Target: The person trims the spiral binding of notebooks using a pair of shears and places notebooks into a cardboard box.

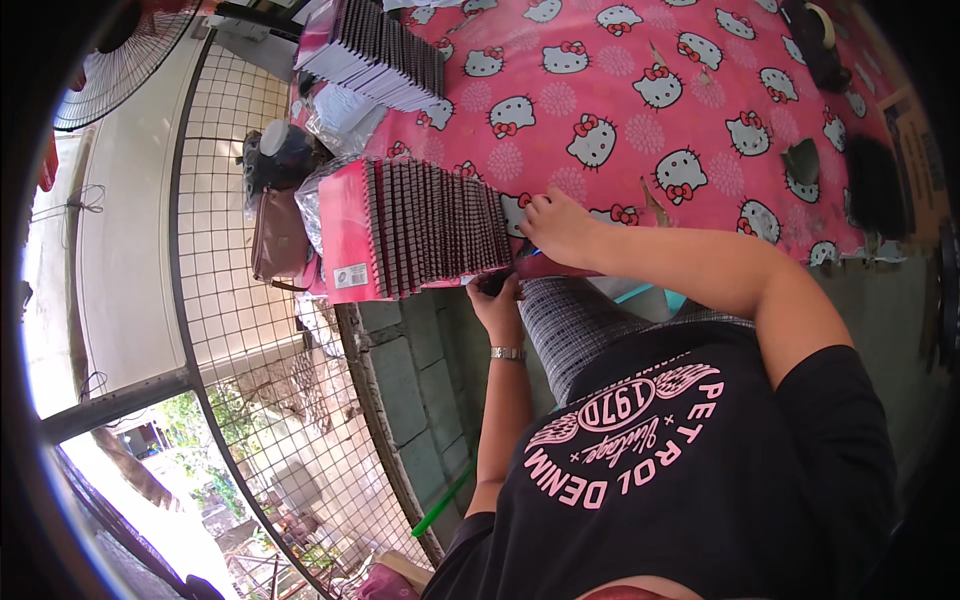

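Observation:
A long row of spiral-bound notebooks with pink covers rests at the left edge of the table, spiral edges facing up. At its near right end, my left hand, with a metal band at the wrist, is closed around something dark at the lower corner; what it is stays partly hidden. My right hand reaches across from the right to the same end of the row. Its fingers are curled in, and what they hold is hidden. Beneath that hand shows a dark red flat piece with a small blue bit beside it.
A second stack of notebooks stands farther back on the pink patterned tablecloth. A brown bag and clear plastic lie by the wire mesh at the left. A cardboard box is at the far right, a fan upper left.

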### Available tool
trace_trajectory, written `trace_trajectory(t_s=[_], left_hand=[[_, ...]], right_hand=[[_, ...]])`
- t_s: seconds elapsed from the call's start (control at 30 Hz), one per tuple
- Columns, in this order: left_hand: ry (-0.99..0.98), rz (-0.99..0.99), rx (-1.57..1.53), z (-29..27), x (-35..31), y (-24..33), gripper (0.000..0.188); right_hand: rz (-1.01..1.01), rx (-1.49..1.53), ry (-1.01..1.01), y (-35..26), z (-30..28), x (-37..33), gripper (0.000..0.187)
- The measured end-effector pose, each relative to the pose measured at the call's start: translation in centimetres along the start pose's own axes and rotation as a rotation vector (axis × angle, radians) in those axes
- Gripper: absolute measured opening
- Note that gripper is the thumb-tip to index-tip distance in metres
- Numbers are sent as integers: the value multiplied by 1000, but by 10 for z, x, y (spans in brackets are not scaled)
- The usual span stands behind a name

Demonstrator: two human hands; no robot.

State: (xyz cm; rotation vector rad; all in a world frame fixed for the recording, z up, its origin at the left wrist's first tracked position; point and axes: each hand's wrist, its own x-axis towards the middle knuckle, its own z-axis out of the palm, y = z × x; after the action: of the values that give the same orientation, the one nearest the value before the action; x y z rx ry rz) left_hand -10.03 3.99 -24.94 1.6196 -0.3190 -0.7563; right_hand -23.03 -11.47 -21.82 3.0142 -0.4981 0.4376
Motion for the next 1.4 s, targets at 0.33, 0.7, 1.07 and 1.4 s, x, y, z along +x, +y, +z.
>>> trace_trajectory(t_s=[0.33,0.7,1.07,1.4], left_hand=[[29,-32,174,-14,4,-2,34],[-106,347,-425,-78,127,242,24],[459,452,1333,-80,274,216,66],[-146,315,648,-54,138,337,25]], right_hand=[[110,282,-305,-8,-6,8,18],[95,277,48,22,1,-50,35],[86,316,98,22,9,-49,34],[133,888,361,-2,-94,7,55]])
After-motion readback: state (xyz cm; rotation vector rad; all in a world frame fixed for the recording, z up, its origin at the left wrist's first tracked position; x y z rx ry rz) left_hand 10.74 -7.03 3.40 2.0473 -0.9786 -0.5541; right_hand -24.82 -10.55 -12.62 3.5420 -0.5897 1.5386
